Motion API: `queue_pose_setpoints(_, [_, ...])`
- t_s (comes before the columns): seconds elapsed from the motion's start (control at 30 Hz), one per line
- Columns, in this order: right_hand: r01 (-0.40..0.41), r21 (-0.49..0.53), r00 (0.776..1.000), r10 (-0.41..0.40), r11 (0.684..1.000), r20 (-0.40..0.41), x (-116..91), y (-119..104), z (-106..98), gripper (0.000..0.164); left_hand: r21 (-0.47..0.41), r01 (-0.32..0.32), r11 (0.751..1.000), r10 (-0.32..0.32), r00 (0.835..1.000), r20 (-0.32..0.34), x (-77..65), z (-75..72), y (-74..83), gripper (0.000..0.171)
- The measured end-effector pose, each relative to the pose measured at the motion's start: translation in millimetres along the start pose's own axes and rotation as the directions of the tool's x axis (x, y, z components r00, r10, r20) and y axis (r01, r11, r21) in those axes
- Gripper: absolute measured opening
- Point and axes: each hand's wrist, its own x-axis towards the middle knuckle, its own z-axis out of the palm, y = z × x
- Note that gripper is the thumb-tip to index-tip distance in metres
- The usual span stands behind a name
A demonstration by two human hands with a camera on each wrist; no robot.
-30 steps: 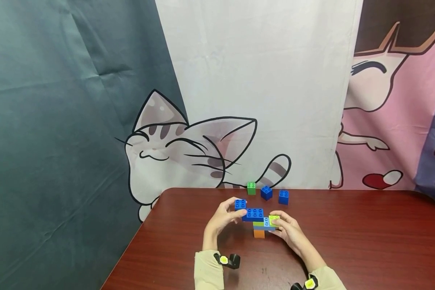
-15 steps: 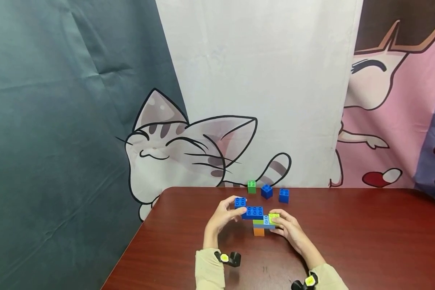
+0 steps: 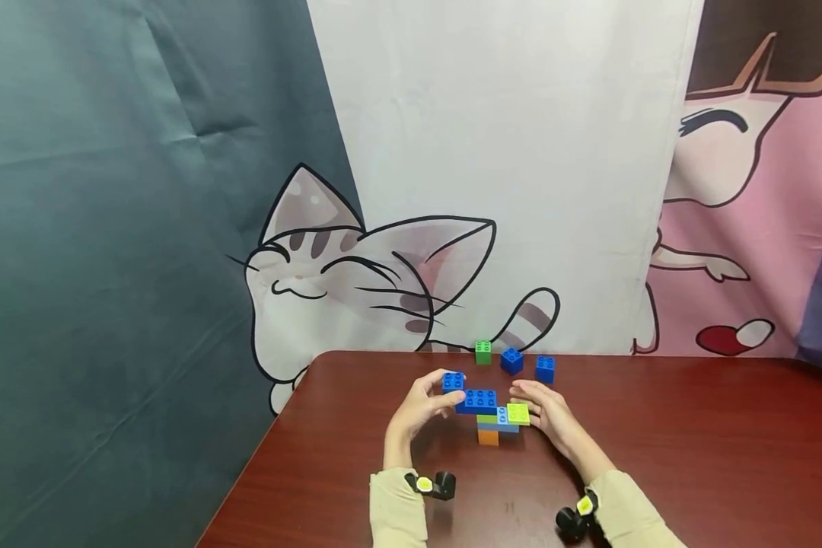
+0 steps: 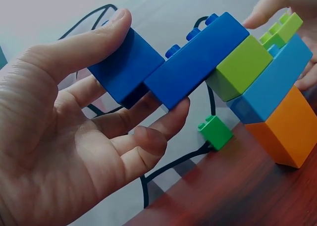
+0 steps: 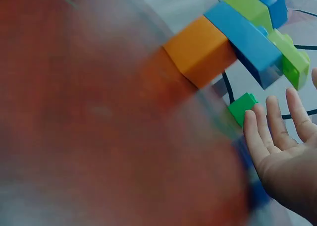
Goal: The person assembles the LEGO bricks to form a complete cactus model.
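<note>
My left hand point(image 3: 411, 417) pinches the small blue brick point(image 4: 130, 67) at the upper left end of a stepped brick build, thumb over it and fingers beneath. Stepping down from there come a longer blue brick point(image 4: 198, 60), a lime green brick point(image 4: 242, 70), a light blue brick point(image 4: 277, 80) and an orange brick point(image 4: 292, 129) that stands on the table. A thinner lime brick point(image 3: 518, 414) sits on the light blue one's right end. My right hand point(image 5: 285, 156) is just right of the build, fingers spread and holding nothing.
Behind the build, near the far edge of the brown table point(image 3: 692, 449), stand a loose green brick point(image 3: 482, 352) and two blue bricks, one in the middle point(image 3: 511, 361) and one on the right point(image 3: 545, 369). A cartoon-printed curtain point(image 3: 520, 152) hangs behind the table.
My right hand has let go of the thinner lime brick and moved slightly back and to the right, its fingers now apart from the build. My left hand keeps its grip.
</note>
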Motion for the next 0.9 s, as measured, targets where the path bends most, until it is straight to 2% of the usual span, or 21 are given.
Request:
queue_pose_setpoints(0.23, [0.030,-0.099,0.998,-0.024,0.995,0.057,38,-12,5,0.063,-0.002,0.001,1.000,-0.001,1.000,-0.012,0.2,-7.8,3.1,0.037])
queue_pose_setpoints(0.43, [0.000,-0.150,1.000,0.000,0.989,0.003,61,-22,7,0.058,-0.009,0.001,1.000,-0.001,1.000,-0.019,-2.8,-10.4,-1.8,0.040])
queue_pose_setpoints(0.53, [0.009,-0.240,0.999,-0.016,0.971,-0.031,73,-25,9,0.054,-0.024,0.003,1.000,-0.004,0.999,-0.039,-4.1,-11.8,-2.3,0.040])
queue_pose_setpoints(0.67, [0.048,-0.363,0.997,-0.066,0.931,-0.038,88,-29,11,0.052,-0.030,0.011,0.999,-0.012,0.999,-0.048,-4.0,-12.8,-1.5,0.042])
queue_pose_setpoints(0.73, [0.066,-0.393,0.997,-0.075,0.917,-0.009,94,-30,10,0.053,-0.027,0.012,1.000,-0.013,0.999,-0.044,-3.6,-12.9,-1.3,0.042])
queue_pose_setpoints(0.9, [0.065,-0.417,0.997,-0.044,0.907,0.059,103,-28,8,0.056,-0.031,0.013,0.999,-0.014,0.999,-0.040,-3.8,-11.6,-2.6,0.041])
